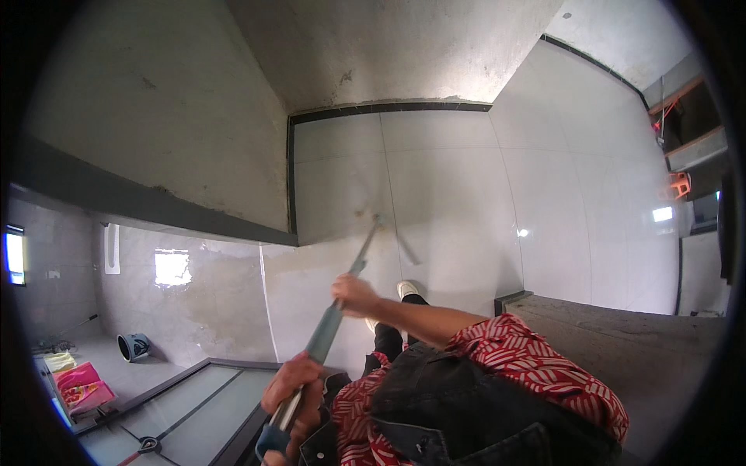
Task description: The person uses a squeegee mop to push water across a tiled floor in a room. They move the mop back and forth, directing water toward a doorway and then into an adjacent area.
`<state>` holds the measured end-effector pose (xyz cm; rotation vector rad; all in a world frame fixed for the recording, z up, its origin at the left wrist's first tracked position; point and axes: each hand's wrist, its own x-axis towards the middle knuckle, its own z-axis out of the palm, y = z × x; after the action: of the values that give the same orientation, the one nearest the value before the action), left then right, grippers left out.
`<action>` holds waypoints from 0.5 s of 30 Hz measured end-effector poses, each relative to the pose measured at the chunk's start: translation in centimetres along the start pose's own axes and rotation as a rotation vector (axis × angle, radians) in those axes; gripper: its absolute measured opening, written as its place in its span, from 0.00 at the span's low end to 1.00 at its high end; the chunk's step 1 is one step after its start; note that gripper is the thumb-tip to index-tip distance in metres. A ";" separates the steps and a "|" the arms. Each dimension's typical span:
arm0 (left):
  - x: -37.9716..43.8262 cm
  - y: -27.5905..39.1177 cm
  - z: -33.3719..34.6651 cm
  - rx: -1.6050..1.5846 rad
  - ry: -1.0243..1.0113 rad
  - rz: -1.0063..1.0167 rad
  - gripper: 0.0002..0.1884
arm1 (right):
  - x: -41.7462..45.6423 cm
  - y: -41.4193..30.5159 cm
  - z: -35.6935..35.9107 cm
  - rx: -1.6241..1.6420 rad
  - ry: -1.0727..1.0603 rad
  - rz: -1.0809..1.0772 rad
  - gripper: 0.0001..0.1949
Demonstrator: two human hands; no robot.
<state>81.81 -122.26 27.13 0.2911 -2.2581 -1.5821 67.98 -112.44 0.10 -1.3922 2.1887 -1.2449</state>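
A long-handled floor tool (327, 332), a flat mop or squeegee, slants across the picture from bottom left to the middle. Motion blur hides its exact head, though one blurred grey bar (408, 247) shows over the pale tiles. My right hand (354, 296) grips the pole partway down, around the end of its grey-green sleeve. Closer to my body, my left hand (294, 384) is wrapped around the upper handle, where bare metal shows. Small brownish smudges (359, 214) appear beside the lower end of the pole. My shoe (407, 288) is on the tiled floor (454, 192).
Bare plaster walls (384, 52) with dark skirting (390, 108) form a corner ahead. Wet floor (215, 291) shines beyond the doorway at left. A framed glass door (204, 402), a bucket (133, 346) and a pink bag (84, 387) are lower left. An orange stool (679, 185) stands far right.
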 end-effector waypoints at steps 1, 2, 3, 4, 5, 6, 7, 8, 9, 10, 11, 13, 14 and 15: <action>-0.3 1.0 -0.7 0.054 0.007 0.029 0.03 | 0.7 -1.0 1.3 0.030 -0.002 -0.086 0.12; -0.5 1.2 -1.0 0.048 0.027 0.053 0.04 | 1.6 -2.7 1.7 0.121 -0.001 -0.057 0.13; -0.6 1.7 -1.1 0.044 0.048 0.079 0.05 | 2.3 -3.9 2.3 0.155 -0.002 -0.028 0.12; -0.6 2.0 -1.3 0.038 0.070 0.109 0.05 | 3.4 -4.5 2.8 0.241 0.012 -0.064 0.10; -0.4 2.3 -1.5 0.092 0.043 0.125 0.05 | 3.7 -5.0 2.9 0.192 -0.015 0.002 0.08; -0.6 3.5 -2.3 0.171 0.041 0.133 0.05 | 4.3 -6.6 2.9 0.193 -0.047 0.010 0.08; -0.5 4.1 -2.8 0.229 0.019 0.142 0.04 | 4.5 -7.6 2.3 0.179 -0.068 0.045 0.07; -0.2 4.8 -3.1 0.148 -0.026 0.174 0.04 | 4.7 -8.1 1.3 0.154 -0.076 0.026 0.07; 0.1 5.0 -3.1 0.056 -0.010 0.299 0.04 | 4.8 -8.9 -0.2 0.131 -0.092 0.002 0.07; 0.6 5.2 -2.8 -0.035 0.004 0.424 0.05 | 4.8 -9.2 -1.8 0.110 -0.107 -0.021 0.07; 1.0 5.5 -2.4 -0.121 0.020 0.555 0.06 | 5.0 -8.6 -3.2 0.052 -0.081 -0.081 0.07; 3.0 4.1 -0.4 -0.246 -0.110 0.590 0.07 | 3.2 -4.6 -7.1 -0.093 0.000 -0.126 0.07; 4.6 5.0 0.2 -0.177 -0.259 0.470 0.06 | 2.6 -3.1 -9.2 -0.137 0.017 -0.058 0.07; 6.1 5.7 0.7 -0.104 -0.401 0.350 0.06 | 1.9 -1.6 -11.5 -0.182 0.031 0.009 0.07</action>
<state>76.17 -121.93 33.36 -0.4665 -2.3279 -1.6655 60.91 -108.33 8.61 -1.4362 2.3778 -1.0948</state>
